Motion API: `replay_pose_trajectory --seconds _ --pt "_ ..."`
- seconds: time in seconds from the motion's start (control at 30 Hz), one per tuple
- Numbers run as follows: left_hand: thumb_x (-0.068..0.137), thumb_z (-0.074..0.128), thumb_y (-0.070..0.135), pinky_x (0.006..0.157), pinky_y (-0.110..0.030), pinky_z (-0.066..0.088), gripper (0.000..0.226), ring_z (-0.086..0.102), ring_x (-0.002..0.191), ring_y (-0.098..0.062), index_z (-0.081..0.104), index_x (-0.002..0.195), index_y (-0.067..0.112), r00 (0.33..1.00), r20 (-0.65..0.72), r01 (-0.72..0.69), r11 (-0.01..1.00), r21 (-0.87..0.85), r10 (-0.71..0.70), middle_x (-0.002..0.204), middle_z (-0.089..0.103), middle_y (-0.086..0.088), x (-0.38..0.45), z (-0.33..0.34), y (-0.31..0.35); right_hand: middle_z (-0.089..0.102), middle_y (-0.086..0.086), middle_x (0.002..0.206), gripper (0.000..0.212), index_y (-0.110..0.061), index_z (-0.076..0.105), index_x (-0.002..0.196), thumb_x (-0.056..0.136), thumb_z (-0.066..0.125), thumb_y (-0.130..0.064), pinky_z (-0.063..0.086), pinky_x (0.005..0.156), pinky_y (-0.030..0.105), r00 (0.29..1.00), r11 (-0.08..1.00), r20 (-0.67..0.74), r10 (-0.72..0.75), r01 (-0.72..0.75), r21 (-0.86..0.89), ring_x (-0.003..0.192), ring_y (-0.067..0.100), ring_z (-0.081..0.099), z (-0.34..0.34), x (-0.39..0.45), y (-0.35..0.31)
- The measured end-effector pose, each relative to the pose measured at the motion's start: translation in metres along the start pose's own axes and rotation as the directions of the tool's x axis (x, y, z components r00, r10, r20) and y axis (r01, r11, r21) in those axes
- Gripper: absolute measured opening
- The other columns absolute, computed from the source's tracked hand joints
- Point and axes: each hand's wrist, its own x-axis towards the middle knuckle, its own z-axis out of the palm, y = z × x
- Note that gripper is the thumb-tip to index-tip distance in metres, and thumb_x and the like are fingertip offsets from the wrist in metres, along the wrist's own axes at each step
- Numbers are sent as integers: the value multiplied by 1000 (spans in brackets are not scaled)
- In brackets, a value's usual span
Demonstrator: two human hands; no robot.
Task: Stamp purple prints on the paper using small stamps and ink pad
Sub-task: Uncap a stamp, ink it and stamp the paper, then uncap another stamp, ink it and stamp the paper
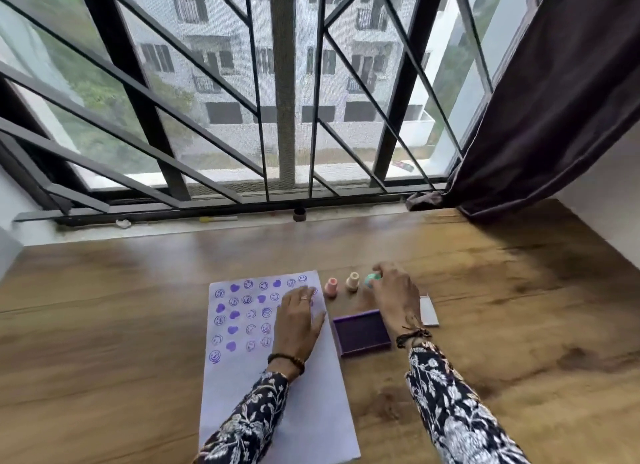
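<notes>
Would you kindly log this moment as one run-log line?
left hand: flat on paper | right hand: fingers on green stamp | ink pad: open | pink stamp, cream stamp: standing

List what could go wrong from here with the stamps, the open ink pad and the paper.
1. The right hand grips the green stamp right beside the cream stamp and pink stamp; lifting it carelessly could topple them.
2. The ink pad lies open under the right wrist, so the sleeve might pick up ink.
3. The left hand rests flat on the prints on the paper and could smear them if they are wet.
</notes>
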Motion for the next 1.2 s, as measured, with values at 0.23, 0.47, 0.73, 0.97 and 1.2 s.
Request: replay_pose_trajectory --seconds 0.23,0.47,0.73,0.97,1.2 --pt "84 55 39 110 -32 22 53 31 133 -20 40 131 19 996 62 51 994 95 -57 143 39 -3 9 18 -12 60 10 113 27 -14 61 112 87 52 -10 47 77 32 998 996 51 -45 49 -76 100 29 59 18 25 10" --pt "80 62 40 97 -38 32 50 45 121 -22 48 125 21 994 -97 57 998 6 -57 128 55 -1 19 10 10 65 3 112 31 -24 63 113 83 63 -32 43 88 35 962 972 138 -234 232 31 107 23 47 22 26 4" --pt "72 70 33 98 -39 28 43 45 122 -20 57 113 26 995 -89 31 999 -31 -34 120 59 2 31 11 20 68 1 112 26 -23 65 107 82 58 -19 43 93 40 945 962 182 -270 270 24 107 23 50 28 20 2" --pt "74 66 42 91 -28 8 27 37 126 -15 62 100 35 995 -102 -2 994 -106 -9 118 59 11 36 0 34 67 -7 88 22 -26 70 97 75 75 -27 46 68 16 988 886 66 -140 96 454 84 13 62 -1 3 3" --pt "63 67 50 97 -52 31 22 46 109 -10 58 83 51 994 -108 -66 899 -433 21 92 60 30 18 -41 55 75 -10 79 21 -29 73 83 64 74 -38 53 75 17 979 543 135 -153 -30 839 79 10 65 -31 -23 -3"
